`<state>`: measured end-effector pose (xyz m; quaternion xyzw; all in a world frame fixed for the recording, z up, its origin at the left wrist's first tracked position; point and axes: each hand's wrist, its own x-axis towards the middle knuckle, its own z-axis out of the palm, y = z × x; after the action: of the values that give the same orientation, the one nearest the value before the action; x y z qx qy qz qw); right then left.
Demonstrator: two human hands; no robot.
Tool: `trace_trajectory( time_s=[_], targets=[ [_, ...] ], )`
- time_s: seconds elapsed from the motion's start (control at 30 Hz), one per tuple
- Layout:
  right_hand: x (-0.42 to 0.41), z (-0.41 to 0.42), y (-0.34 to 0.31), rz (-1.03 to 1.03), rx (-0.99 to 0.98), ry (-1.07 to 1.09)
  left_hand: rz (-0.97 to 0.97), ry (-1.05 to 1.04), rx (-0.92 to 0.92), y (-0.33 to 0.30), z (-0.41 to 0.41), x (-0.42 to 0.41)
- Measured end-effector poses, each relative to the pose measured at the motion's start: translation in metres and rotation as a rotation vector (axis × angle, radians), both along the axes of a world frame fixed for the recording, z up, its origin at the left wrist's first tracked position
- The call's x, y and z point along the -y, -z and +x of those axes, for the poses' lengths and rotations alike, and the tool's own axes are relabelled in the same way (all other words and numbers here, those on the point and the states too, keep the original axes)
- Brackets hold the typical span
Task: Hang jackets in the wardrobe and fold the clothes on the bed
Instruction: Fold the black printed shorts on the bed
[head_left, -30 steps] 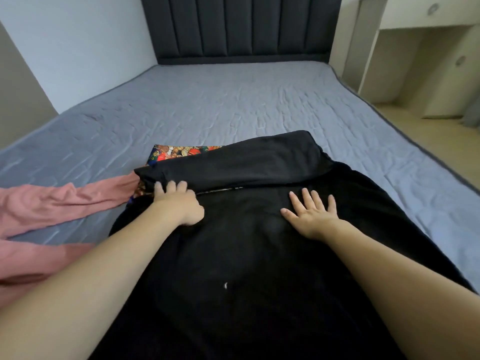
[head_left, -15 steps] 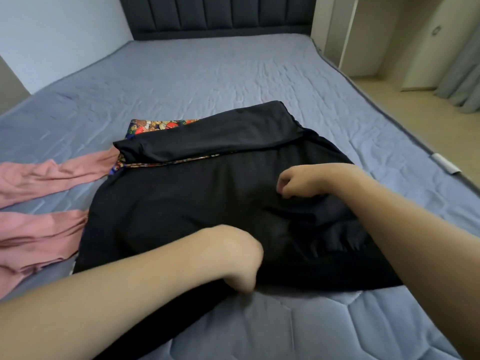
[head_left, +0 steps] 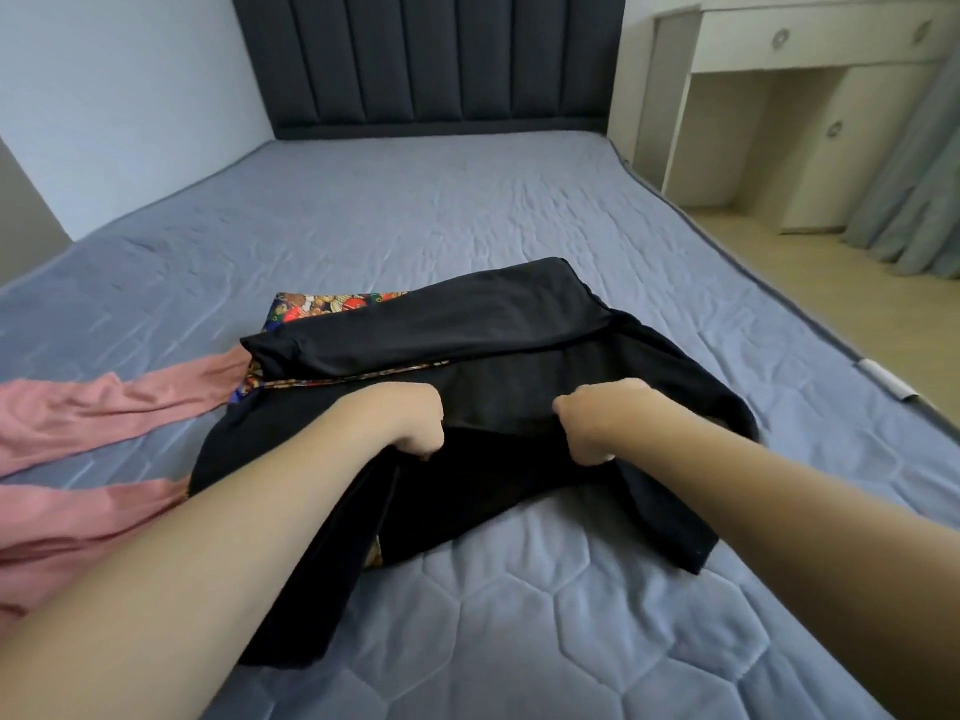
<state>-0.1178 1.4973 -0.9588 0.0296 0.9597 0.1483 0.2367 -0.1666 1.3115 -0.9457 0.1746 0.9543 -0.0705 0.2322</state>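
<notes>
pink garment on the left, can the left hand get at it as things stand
Probably yes, once freed. The pink garment lies beside the left forearm with nothing between, but the left hand is gripping the black garment and must let go first.

Black garment (head_left: 509, 345) spread across the middle of the bed (head_left: 467, 200), its far portion folded back toward the near side, exposing a strip of multicoloured print lining (head_left: 332, 304) at its far-left corner. Its near hem is lifted off the mattress and bunched, the corners hanging toward the bed's near edge. Pink garment (head_left: 104, 407) lies flat along the left edge, touching the black garment's left side.
</notes>
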Motion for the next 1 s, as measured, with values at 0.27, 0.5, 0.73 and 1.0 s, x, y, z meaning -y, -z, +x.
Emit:
trace_trajectory(
  time_s=[0.27, 0.5, 0.73, 1.0],
  targets=[
    [-0.014, -0.079, -0.033, 0.405, 0.116, 0.272, -0.256, -0.032, -0.051, -0.040, -0.036, 0.018],
    [-0.012, -0.106, -0.020, 0.467, -0.368, -0.038, -0.423, -0.042, -0.579, -0.009, -0.070, 0.045],
    [-0.059, -0.126, 0.025, 0.289, -0.546, 0.007, -0.173, 0.006, -0.690, 0.062, -0.081, 0.102],
    [-0.056, -0.216, -0.021, 0.113, -0.565, 0.144, 0.032, -0.060, -0.996, 0.007, -0.165, 0.125]
  ],
)
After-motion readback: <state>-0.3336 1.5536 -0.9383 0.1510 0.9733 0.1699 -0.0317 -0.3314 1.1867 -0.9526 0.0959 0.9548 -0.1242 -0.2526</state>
